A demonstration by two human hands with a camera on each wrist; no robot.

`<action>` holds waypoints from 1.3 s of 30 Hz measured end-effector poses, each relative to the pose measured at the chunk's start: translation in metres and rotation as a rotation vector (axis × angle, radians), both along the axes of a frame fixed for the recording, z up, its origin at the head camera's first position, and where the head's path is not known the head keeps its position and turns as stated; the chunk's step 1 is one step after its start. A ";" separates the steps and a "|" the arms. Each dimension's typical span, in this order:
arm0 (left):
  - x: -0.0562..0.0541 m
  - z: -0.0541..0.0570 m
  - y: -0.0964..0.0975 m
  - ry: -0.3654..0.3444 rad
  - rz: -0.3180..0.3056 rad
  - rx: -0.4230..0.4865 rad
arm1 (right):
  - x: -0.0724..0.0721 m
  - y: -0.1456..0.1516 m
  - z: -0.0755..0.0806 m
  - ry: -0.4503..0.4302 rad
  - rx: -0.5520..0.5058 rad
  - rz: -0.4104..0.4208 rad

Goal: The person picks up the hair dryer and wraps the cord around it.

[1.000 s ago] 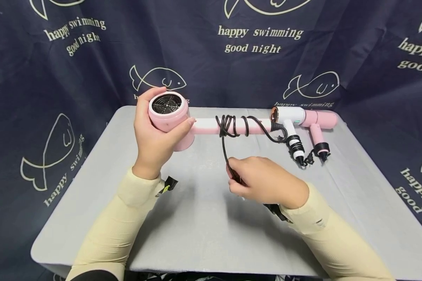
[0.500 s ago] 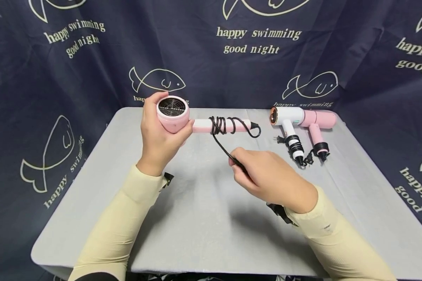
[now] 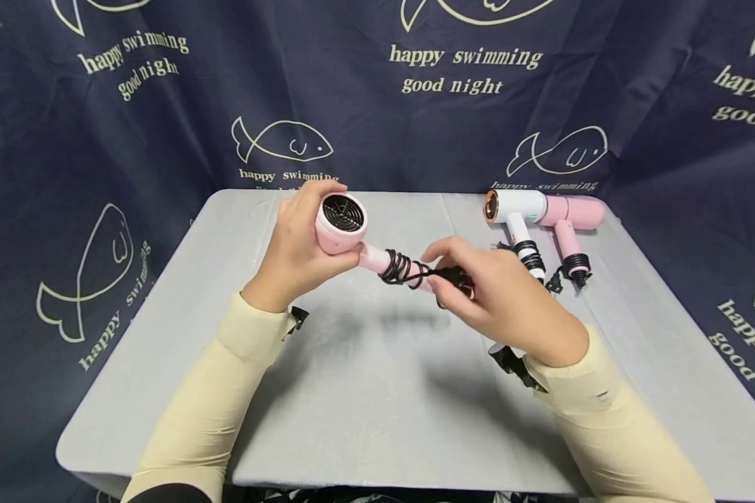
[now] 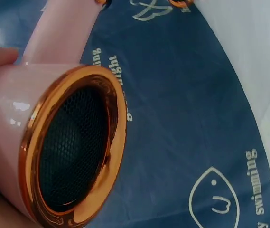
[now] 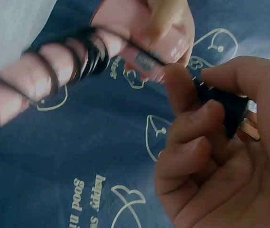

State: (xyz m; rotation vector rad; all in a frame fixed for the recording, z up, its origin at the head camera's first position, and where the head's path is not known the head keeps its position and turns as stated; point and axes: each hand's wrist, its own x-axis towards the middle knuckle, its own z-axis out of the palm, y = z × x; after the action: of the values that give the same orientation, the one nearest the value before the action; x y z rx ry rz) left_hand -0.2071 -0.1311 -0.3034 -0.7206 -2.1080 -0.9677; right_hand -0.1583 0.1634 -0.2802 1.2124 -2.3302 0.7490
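My left hand grips the round body of a pink hair dryer above the table. Its dark rear grille faces up, and the copper-rimmed nozzle fills much of the left wrist view. A black cord winds in several loops around the handle, which points right and toward me. Beside the handle's end, my right hand pinches the cord's black plug between thumb and fingers. Metal prongs stick out behind it. A stretch of cord runs from the plug back to the loops.
At the back right lie a white hair dryer and another pink hair dryer, each with its cord wound round the handle. A grey cloth covers the table. A dark blue printed curtain hangs behind and at both sides.
The hair dryer has moved right and toward me, and its handle has swung from level to slanting down. My right hand has come up beside the handle, with the plug now showing in its fingers.
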 end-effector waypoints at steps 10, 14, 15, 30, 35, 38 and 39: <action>0.024 0.023 0.004 -0.248 -0.272 0.125 | -0.018 0.015 0.003 -0.125 -0.236 -0.062; 0.040 0.038 0.006 -0.309 -0.384 0.188 | -0.025 0.013 -0.002 -0.242 -0.268 -0.052; 0.043 0.039 0.006 -0.313 -0.402 0.210 | -0.027 0.013 -0.004 -0.249 -0.259 -0.062; 0.056 0.052 0.005 -0.206 -0.353 0.398 | -0.021 0.000 -0.014 -0.434 -0.232 0.116; 0.053 0.048 0.007 -0.200 -0.319 0.320 | -0.020 0.006 -0.012 -0.541 -0.058 0.176; 0.045 0.039 0.006 -0.171 -0.256 0.252 | -0.015 -0.001 -0.015 -0.458 0.131 0.120; 0.042 0.036 0.006 -0.159 -0.230 0.231 | -0.014 -0.004 -0.017 -0.415 0.181 0.095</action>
State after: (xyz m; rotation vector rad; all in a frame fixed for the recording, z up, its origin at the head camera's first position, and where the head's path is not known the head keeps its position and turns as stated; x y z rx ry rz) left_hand -0.1646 -0.1255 -0.2669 -0.8009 -2.0309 -1.4092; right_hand -0.1722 0.1589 -0.2977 1.3578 -2.7406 0.9110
